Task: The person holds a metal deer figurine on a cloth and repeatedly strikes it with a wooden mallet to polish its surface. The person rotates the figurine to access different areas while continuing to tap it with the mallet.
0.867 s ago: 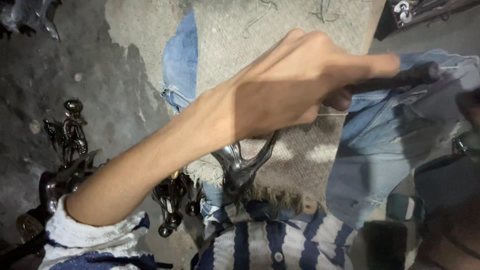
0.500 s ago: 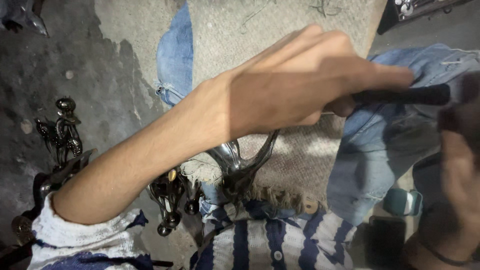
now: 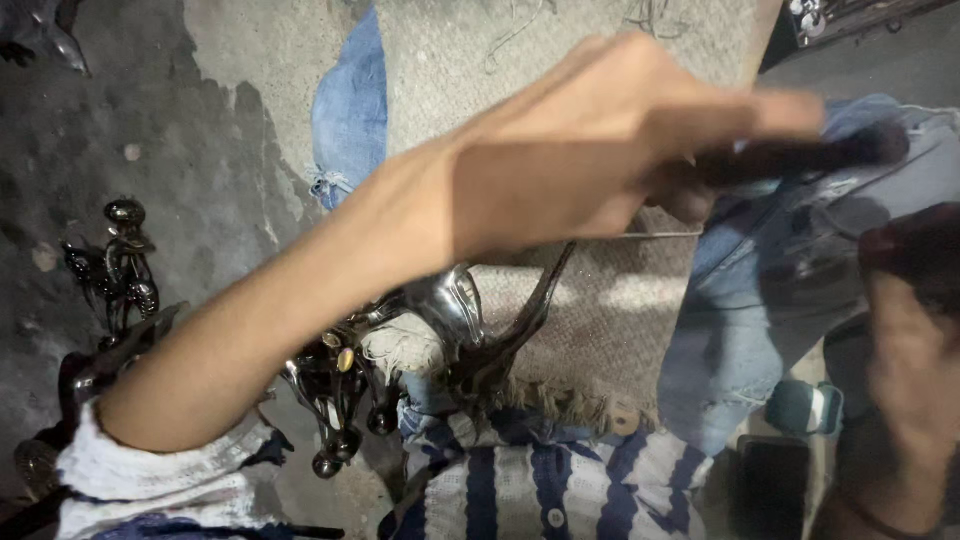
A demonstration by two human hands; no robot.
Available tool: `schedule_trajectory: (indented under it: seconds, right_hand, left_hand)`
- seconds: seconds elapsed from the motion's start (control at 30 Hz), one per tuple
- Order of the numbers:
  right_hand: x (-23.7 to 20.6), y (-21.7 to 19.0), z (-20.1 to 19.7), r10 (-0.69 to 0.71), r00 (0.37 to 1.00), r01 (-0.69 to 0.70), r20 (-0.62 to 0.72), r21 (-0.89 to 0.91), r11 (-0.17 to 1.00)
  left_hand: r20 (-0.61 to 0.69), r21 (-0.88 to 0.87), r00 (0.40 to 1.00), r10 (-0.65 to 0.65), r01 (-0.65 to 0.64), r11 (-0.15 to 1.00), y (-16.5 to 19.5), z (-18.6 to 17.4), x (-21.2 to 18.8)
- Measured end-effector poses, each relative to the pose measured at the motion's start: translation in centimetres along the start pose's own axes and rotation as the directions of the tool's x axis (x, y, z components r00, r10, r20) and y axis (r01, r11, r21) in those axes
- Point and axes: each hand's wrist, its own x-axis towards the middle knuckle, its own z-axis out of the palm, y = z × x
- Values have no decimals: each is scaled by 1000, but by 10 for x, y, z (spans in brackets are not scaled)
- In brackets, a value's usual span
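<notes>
The left hand [image 3: 600, 150] grips a dark stick [image 3: 800, 160] over the brown mat [image 3: 560, 70]. The arm hides shiny metal parts [image 3: 460, 310]. The right hand [image 3: 910, 340] is blurry; I cannot tell its grip.

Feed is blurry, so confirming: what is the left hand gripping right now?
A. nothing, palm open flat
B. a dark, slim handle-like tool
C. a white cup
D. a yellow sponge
B: the left hand is curled around a dark slim tool that sticks out past its fingers, over the blue denim cloth.
</notes>
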Motion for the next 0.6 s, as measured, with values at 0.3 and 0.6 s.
schedule_trajectory:
  seconds: [0.3, 0.6]
  right_hand:
    - [43, -60, -13, 570, 820, -184, -53, 919, 350]
    - [10, -27, -14, 532, 826, -172, 185, 982, -76]
  left_hand:
    - [180, -184, 982, 62, -28, 983, -23, -13, 40]
    - [271, -205, 963, 4, 54, 977, -30, -7, 49]
